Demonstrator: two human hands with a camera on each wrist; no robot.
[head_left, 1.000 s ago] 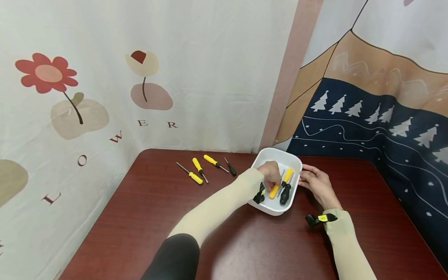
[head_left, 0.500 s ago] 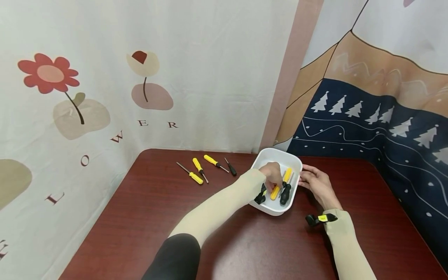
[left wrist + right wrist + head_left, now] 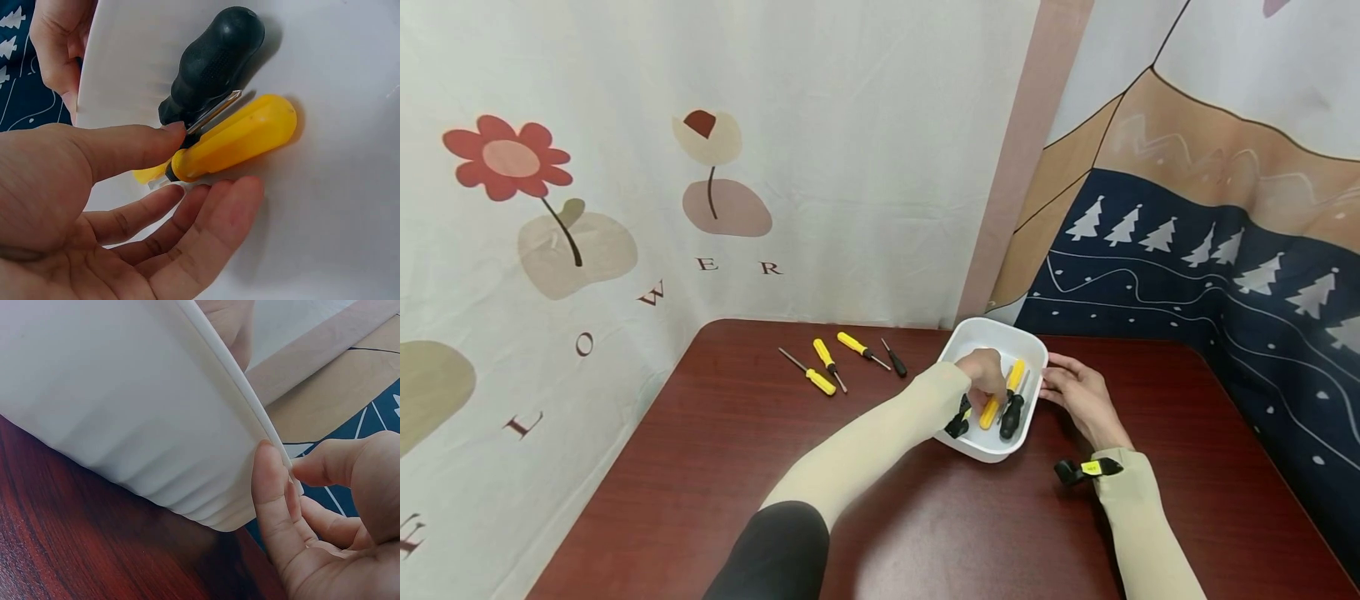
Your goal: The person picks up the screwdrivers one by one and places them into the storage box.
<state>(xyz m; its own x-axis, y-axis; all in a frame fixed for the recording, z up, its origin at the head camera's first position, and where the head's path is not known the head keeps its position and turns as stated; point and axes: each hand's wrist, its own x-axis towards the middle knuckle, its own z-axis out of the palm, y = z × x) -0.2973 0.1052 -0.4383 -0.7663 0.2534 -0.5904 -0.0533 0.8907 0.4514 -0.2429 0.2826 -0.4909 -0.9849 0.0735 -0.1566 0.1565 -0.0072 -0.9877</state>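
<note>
My left hand reaches into a white plastic tub. Its thumb and fingers close around a yellow-handled screwdriver near the shank end of the handle. Right beside that handle, a black-handled screwdriver lies in the tub. A second yellow handle points toward the far side, and a bare shank tip shows between the handles. On the tub's right side, my right hand pinches the rim between thumb and fingers. My left fingertips are partly hidden in the head view.
On the dark red wooden table, several screwdrivers lie left of the tub: yellow-handled ones and a small black-handled one. A printed curtain hangs along the table's back edge. Dark tree-patterned cloth hangs at the right.
My left hand has shifted slightly right inside the tub, and the yellow-handled screwdriver has moved a little with it. My right hand stays at the rim.
</note>
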